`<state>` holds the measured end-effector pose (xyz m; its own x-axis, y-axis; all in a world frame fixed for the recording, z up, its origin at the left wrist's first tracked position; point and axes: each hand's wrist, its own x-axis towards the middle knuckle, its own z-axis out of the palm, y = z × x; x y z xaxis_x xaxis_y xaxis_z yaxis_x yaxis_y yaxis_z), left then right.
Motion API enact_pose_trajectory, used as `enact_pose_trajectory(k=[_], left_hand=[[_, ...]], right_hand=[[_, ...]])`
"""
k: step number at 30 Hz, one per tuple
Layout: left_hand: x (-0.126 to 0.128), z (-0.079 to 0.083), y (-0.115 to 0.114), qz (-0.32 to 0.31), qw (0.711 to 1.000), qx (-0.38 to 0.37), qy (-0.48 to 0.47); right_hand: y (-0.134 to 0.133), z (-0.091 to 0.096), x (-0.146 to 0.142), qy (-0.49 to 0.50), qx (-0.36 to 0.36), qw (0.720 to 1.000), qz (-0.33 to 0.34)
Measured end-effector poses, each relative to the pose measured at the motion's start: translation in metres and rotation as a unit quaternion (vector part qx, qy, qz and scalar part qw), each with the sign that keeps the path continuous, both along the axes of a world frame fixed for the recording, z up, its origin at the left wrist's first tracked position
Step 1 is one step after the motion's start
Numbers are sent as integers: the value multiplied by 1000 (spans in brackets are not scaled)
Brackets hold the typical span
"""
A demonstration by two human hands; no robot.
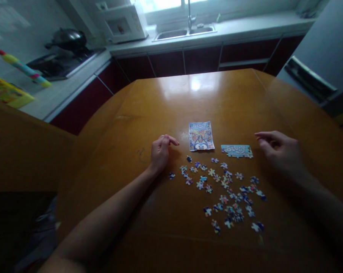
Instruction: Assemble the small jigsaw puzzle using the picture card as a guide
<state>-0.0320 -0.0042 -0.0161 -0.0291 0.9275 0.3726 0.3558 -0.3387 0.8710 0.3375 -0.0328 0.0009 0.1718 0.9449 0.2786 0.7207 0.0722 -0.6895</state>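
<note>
Several small loose jigsaw pieces (228, 193) lie scattered on a brown wooden table (216, 98). Behind them lies a printed picture card (201, 135), and to its right a short joined strip of pieces (237, 151). My left hand (160, 151) rests on the table left of the card, fingers curled loosely, with nothing visible in it. My right hand (279, 149) hovers just right of the joined strip, fingers partly bent and apart, holding nothing.
Beyond the table runs a kitchen counter with a sink (185, 32), a microwave (122, 22) and a stove with a black pot (69, 40). Dark red cabinets (202, 60) stand below. A grey appliance (310, 77) is at the right.
</note>
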Motion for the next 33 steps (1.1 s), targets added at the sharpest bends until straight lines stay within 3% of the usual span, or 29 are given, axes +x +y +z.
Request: enact_pose_trajectory(k=[16, 33], left_hand=[[1, 1, -1, -10, 1000, 1, 3], [1, 1, 1, -17, 1000, -5, 3]], right_hand=[[14, -15, 17, -44, -30, 997, -60], [16, -23, 23, -69, -46, 996, -30]])
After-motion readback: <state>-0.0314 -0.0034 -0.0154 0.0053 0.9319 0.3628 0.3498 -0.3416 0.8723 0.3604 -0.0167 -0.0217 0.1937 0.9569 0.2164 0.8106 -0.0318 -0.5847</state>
